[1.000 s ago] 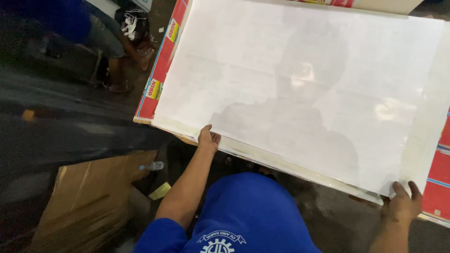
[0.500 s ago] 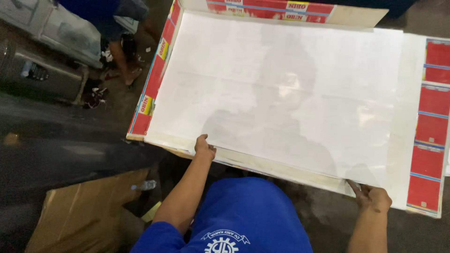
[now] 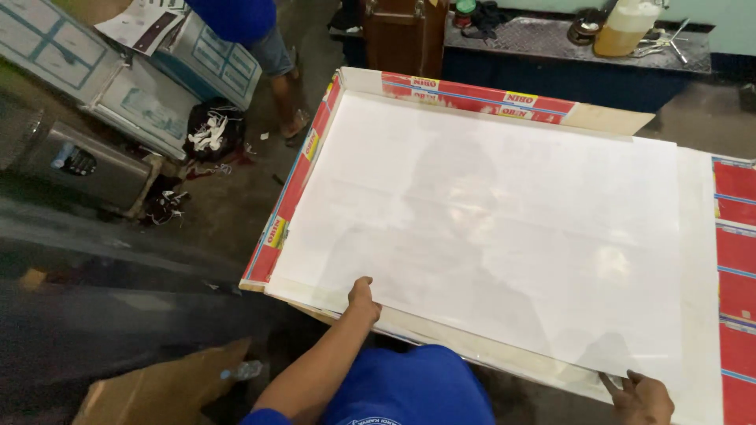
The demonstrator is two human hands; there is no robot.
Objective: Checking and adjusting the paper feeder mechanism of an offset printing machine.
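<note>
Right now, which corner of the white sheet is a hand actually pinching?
The near right corner: the right hand pinches it at the sheet's tip. The left hand rests on the near edge, away from any corner.

Blue short-sleeved shirt with a white round emblem at the chest, bare forearms, bare hands [image 3: 364, 297]

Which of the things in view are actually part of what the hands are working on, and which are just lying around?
In hand:
- left hand on the near edge of the white sheet
- right hand at the sheet's near right corner
- red-edged flattened cardboard under the sheet

Lying about:
- pale boxes
- metal cylinder
- jug on the dark bench
- brown cardboard on the floor
</note>
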